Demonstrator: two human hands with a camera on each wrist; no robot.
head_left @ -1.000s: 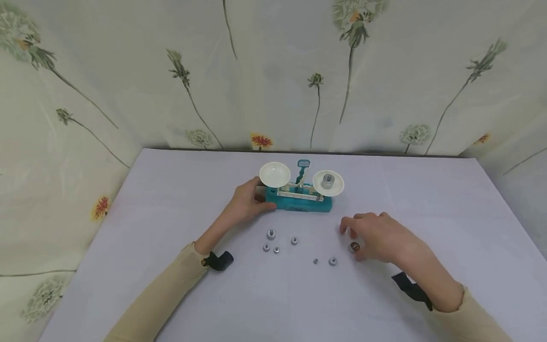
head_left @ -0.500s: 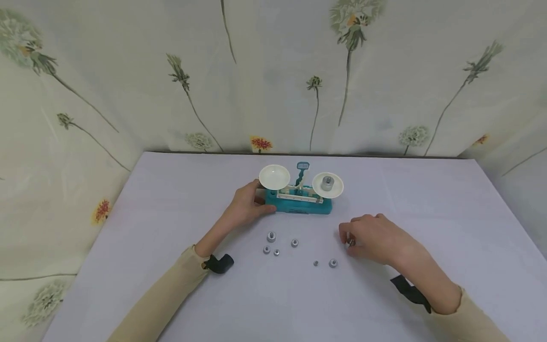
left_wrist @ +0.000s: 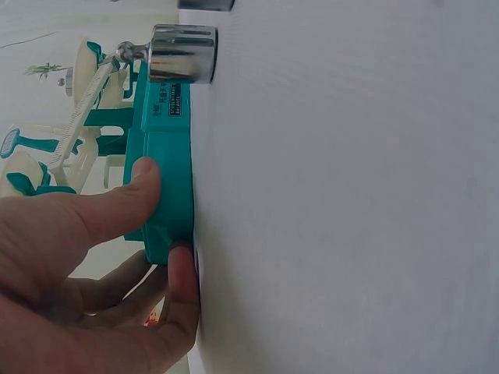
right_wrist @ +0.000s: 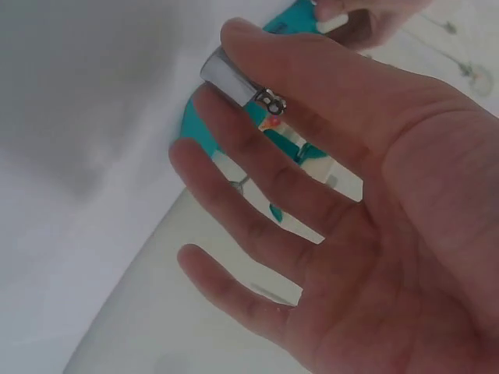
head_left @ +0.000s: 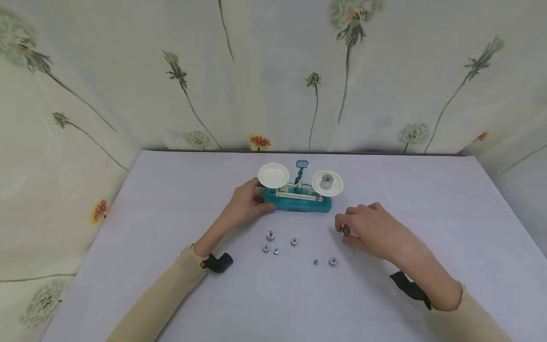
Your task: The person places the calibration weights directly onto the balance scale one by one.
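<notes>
Teal balance [head_left: 297,204]: left hand [head_left: 244,203] grips; right hand [head_left: 376,230] pinches weight [right_wrist: 227,78], right-wrist view clearest.

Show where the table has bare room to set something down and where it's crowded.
Bare: the table right of the balance, beyond the right hand; its left side, outside the left hand; and its near part, between the sleeves, nearer than the six loose weights. Crowded: the middle, where those weights lie in front of the balance, between the hands.
</notes>
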